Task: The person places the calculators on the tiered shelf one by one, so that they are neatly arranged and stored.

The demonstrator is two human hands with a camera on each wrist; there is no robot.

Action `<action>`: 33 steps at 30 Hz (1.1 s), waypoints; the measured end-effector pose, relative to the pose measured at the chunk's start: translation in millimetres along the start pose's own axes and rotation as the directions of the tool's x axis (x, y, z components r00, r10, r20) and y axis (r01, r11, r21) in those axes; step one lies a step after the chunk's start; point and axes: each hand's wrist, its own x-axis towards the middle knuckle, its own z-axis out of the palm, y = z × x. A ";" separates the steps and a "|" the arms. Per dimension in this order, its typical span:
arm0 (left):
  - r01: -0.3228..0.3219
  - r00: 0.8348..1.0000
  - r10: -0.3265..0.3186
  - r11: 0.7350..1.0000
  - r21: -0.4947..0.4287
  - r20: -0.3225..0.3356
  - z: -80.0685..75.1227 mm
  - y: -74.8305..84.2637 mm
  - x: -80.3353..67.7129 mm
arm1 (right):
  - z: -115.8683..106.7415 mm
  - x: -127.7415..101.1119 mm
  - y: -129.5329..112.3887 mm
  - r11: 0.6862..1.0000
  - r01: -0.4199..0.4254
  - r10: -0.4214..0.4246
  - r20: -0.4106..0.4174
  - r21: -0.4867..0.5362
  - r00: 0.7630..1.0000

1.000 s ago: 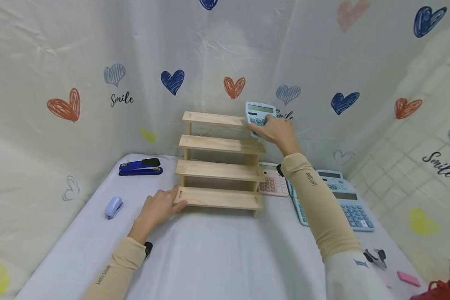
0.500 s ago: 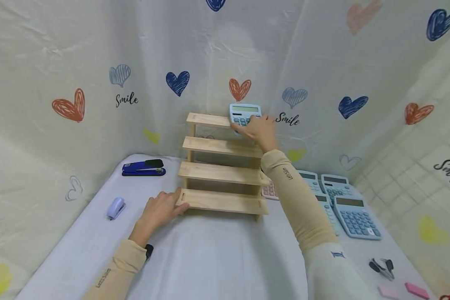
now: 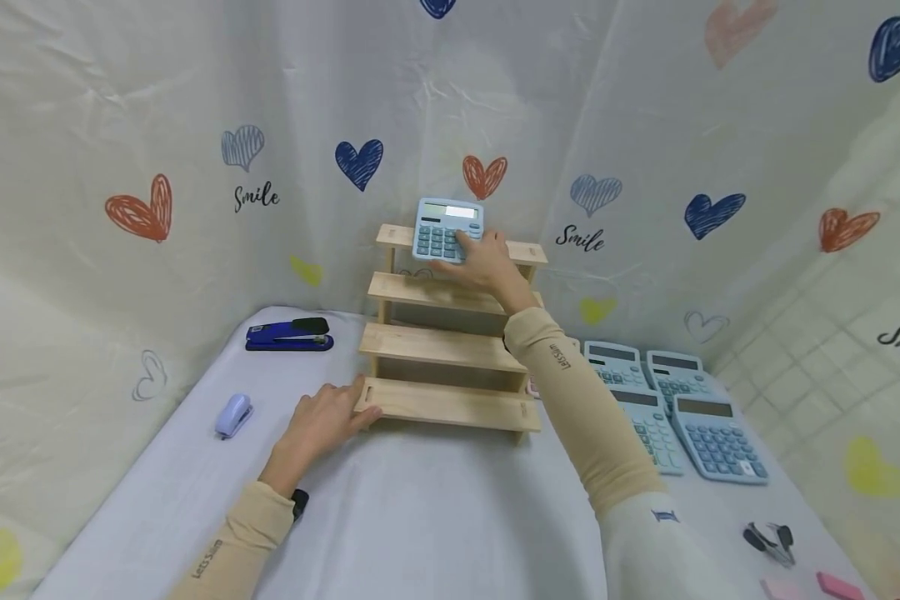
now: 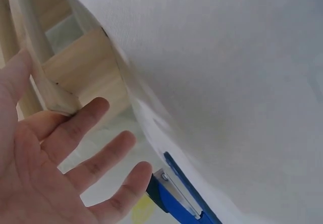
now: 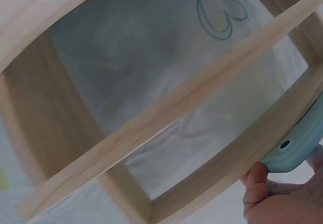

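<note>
A light-blue calculator (image 3: 429, 240), keys facing me, leans at the top tier of a four-step wooden display stand (image 3: 450, 404). My right hand (image 3: 490, 268) grips its lower right corner, thumb underneath and fingers on the face. In the right wrist view the calculator's rounded end (image 5: 292, 153) lies against the top plank, fingertips tucked at its edge. Down at the stand's lowest step, my left hand (image 3: 318, 429) pinches the left end between thumb and index finger. The left wrist view shows the other fingers (image 4: 103, 153) spread loosely, off the wood (image 4: 91, 65).
Left of the stand lie a blue stapler (image 3: 288, 335) and a small lilac stapler (image 3: 233, 416). Several blue calculators (image 3: 720, 442) sit at the right, with a pink one mostly hidden behind my right arm. Nearer are a black-and-silver staple remover (image 3: 769, 543) and pink erasers (image 3: 838, 585).
My right hand has carried the calculator leftward along the top step, from its right end to left of its middle. The left hand stays on the bottom step; the view has turned slightly.
</note>
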 end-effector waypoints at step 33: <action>-0.013 1.000 0.013 1.000 -0.017 0.009 -1.1 -3.3 -0.4 | 18.3 -130.9 129.9 0.994 -0.105 0.106 -0.129 0.016 0.986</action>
